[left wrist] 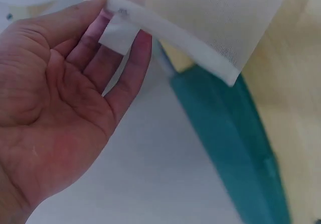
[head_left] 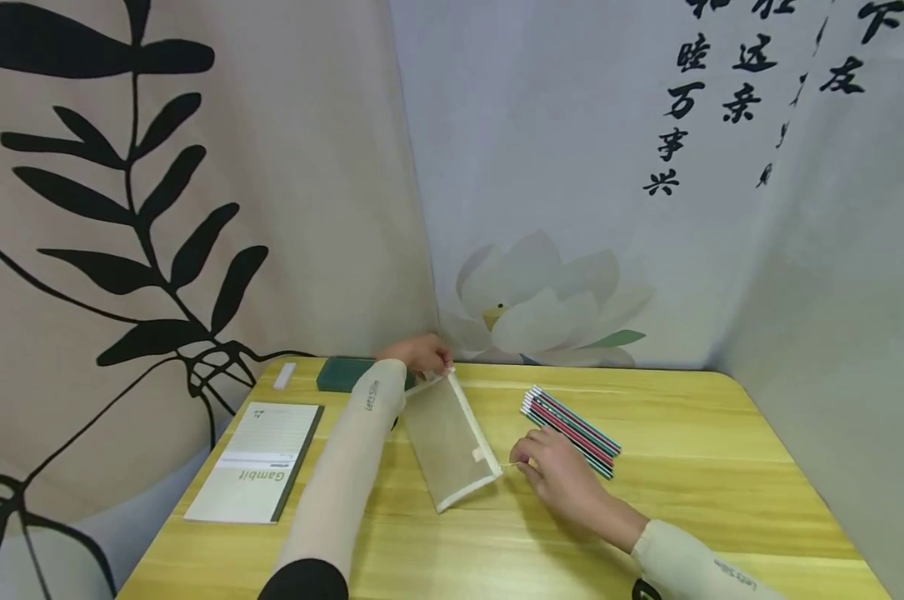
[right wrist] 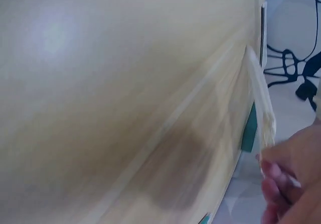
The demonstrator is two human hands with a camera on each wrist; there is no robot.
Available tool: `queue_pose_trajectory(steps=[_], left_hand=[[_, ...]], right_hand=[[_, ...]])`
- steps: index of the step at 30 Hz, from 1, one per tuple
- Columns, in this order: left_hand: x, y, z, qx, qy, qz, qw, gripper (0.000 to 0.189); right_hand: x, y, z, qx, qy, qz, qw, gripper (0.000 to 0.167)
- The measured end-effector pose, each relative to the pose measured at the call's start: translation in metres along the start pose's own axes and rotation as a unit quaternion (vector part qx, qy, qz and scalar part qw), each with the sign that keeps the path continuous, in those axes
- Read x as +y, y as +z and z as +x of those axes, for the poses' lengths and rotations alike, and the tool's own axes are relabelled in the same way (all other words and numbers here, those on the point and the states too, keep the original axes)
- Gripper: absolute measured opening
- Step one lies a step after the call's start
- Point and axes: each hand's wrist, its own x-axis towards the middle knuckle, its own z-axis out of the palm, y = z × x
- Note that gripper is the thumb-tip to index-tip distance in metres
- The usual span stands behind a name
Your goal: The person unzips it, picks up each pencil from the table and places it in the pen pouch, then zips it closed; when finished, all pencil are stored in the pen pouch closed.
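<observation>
A pale mesh zip pouch (head_left: 452,442) with white edging stands tilted above the table between the two hands. My left hand (head_left: 419,354) pinches its far upper corner; in the left wrist view the thumb and fingers meet at the pouch's white edge (left wrist: 170,35), beside a small white tag (left wrist: 120,34). My right hand (head_left: 560,475) pinches a thin yellowish pull cord (head_left: 513,464) at the pouch's right corner. Under that hand lies a row of striped pencils (head_left: 571,429). A dark green box (head_left: 342,374) sits behind the left forearm, partly hidden.
On the left of the wooden table (head_left: 691,467) lies a notepad (head_left: 252,462) with "Gambit" printed on it. A small white strip (head_left: 284,376), perhaps an eraser, rests near the back left corner. Printed curtains hang behind the table's far edge.
</observation>
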Motion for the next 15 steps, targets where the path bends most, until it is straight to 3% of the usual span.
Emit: queue_pose_trajectory(steps=[4,7,11,15], left_hand=[[0.014,0.005,-0.003,0.013,0.038,0.07,0.9967,0.009],[0.019,0.008,-0.009,0.026,0.07,0.107,0.9915,0.008],[0.02,0.013,-0.018,0.037,0.105,0.101,0.9886,0.005],[0.017,0.015,-0.029,0.052,0.144,0.085,0.9846,0.004]], right_hand=[[0.009,0.001,-0.001,-0.047,0.006,0.033,0.9984,0.012],[0.014,0.004,-0.001,-0.064,0.035,0.053,0.9959,0.009],[0.02,0.008,0.004,-0.052,0.082,0.093,0.9908,0.008],[0.026,0.011,0.014,-0.056,0.099,0.168,0.9791,0.016]])
